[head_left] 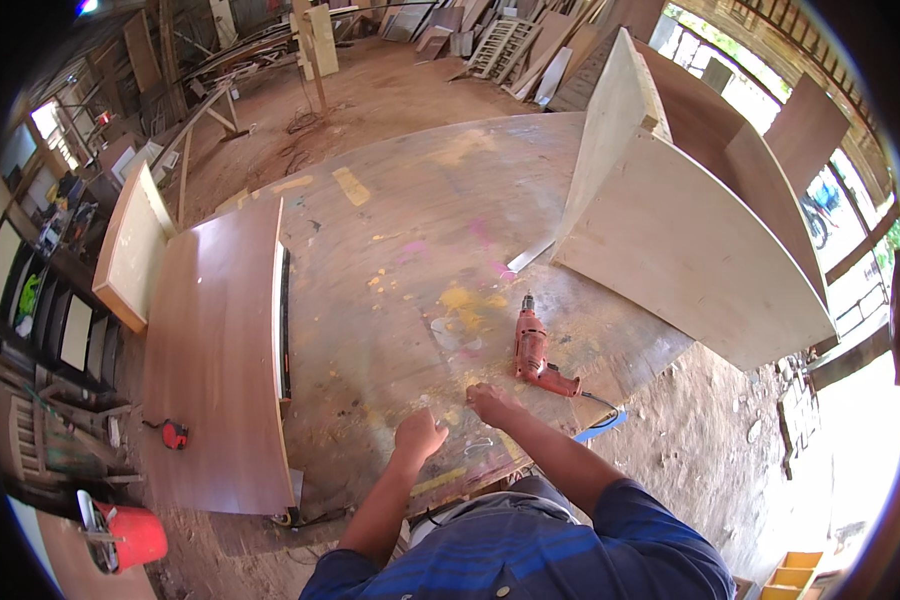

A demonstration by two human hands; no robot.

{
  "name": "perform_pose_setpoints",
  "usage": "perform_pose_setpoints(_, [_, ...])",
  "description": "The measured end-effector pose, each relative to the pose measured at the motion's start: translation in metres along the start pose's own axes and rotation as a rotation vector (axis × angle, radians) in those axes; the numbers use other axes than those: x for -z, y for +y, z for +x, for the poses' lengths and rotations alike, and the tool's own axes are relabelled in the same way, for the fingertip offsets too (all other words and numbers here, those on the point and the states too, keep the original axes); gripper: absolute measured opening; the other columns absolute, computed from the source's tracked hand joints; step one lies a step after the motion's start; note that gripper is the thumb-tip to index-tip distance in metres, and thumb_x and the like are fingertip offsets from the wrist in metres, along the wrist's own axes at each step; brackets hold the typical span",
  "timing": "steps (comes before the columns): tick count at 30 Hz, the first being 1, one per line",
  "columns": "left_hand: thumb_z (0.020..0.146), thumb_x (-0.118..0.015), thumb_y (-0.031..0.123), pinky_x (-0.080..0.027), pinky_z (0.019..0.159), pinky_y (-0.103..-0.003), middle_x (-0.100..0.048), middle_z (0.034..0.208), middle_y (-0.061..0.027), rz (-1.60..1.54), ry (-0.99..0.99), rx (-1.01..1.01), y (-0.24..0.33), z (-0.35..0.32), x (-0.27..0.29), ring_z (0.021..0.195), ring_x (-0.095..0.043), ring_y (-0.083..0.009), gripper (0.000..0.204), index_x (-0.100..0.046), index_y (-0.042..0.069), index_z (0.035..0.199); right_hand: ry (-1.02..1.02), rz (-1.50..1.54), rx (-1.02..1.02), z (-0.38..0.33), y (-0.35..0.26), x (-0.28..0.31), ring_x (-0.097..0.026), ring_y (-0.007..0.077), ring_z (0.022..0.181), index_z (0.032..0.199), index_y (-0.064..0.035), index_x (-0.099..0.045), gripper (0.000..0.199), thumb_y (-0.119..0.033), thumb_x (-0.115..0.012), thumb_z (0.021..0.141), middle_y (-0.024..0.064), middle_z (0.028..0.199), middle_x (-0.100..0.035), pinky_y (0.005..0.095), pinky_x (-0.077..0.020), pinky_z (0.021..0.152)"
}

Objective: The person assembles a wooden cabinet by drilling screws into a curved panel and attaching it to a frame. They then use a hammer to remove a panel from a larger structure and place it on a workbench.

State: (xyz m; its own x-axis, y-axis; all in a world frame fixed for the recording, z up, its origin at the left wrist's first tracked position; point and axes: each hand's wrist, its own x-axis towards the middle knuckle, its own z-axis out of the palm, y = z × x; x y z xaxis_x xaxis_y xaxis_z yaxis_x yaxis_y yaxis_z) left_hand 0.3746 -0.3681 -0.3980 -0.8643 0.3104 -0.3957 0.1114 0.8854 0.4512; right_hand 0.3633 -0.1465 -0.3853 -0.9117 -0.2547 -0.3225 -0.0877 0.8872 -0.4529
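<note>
Both my hands are over the near part of a paint-stained wooden worktable (370, 290). My left hand (420, 437) is closed with its fingers curled in. Just to its right, my right hand (492, 402) has its fingertips pressed together. Anything inside either hand is too small or hidden to tell. Beyond my right hand lies a red corded power drill (533, 345), its chuck toward the far side and its cord running off the near right edge. A flat metal strip (530, 255) rests farther off, beside a large cabinet carcass.
The pale wooden cabinet carcass (690, 230) leans over the table's right side. A brown panel (215, 370) lies at the left, with a red tape measure (174, 434) on it. A red bucket (135, 537) stands lower left. Boards (505, 50) are stacked at the back.
</note>
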Motion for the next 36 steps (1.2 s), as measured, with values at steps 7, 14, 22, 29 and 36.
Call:
perform_pose_setpoints(7, [0.086, -0.060, 0.021, -0.051, 0.070, -0.040, -0.058, 0.075, -0.0050, -1.563, -0.178, 0.056, -0.069, -0.005, -0.040, 0.069, -0.059, -0.0245, 0.014, -0.059, 0.007, 0.085, 0.022, 0.012, -0.078, 0.019, 0.017, -0.021, -0.071, 0.0431, 0.102, 0.105, -0.0032, -0.068, 0.019, -0.015, -0.058, 0.094, 0.0239, 0.105, -0.073, 0.0545, -0.0564, 0.087])
perform_pose_setpoints(14, [0.096, -0.050, 0.027, -0.051, 0.079, -0.040, -0.063, 0.093, -0.0079, -2.021, -0.359, 0.070, -0.064, -0.028, -0.022, 0.080, -0.060, -0.0227, 0.027, -0.063, 0.003, 0.098, -0.051, 0.376, -0.061, 0.007, -0.026, 0.008, -0.075, 0.0350, 0.091, 0.096, -0.0015, -0.073, 0.021, -0.021, -0.069, 0.091, 0.0207, 0.092, -0.075, 0.0451, -0.0596, 0.080])
perform_pose_setpoints(22, [0.101, -0.053, 0.033, -0.052, 0.071, -0.037, -0.069, 0.089, -0.0079, -2.129, -0.200, 0.243, -0.064, -0.017, -0.053, 0.073, -0.062, -0.0211, 0.036, -0.068, 0.001, 0.106, 0.058, 0.490, 0.133, 0.011, -0.065, 0.009, -0.077, 0.0313, 0.089, 0.107, -0.0018, -0.075, 0.030, -0.027, -0.074, 0.092, 0.0167, 0.091, -0.077, 0.0439, -0.0608, 0.083])
perform_pose_setpoints(29, [0.093, -0.072, 0.024, -0.042, 0.059, -0.030, -0.061, 0.072, 0.0000, -1.208, 0.132, 0.244, -0.069, -0.034, -0.048, 0.063, -0.052, -0.0080, 0.021, -0.074, 0.003, 0.091, 0.355, -0.270, 0.251, -0.009, 0.002, -0.043, -0.056, 0.0341, 0.133, 0.130, -0.0063, -0.063, 0.042, -0.008, -0.062, 0.089, 0.0151, 0.135, -0.062, 0.0430, -0.0511, 0.105])
perform_pose_setpoints(36, [0.094, -0.073, 0.025, -0.045, 0.063, -0.028, -0.062, 0.071, 0.0001, -0.948, 0.219, 0.113, -0.049, -0.042, -0.038, 0.067, -0.056, -0.0080, 0.025, -0.073, -0.001, 0.092, 0.280, -0.252, 0.210, -0.018, 0.000, -0.047, -0.063, 0.0301, 0.107, 0.104, -0.0072, -0.069, 0.022, -0.005, -0.064, 0.083, 0.0088, 0.106, -0.068, 0.0428, -0.0554, 0.090])
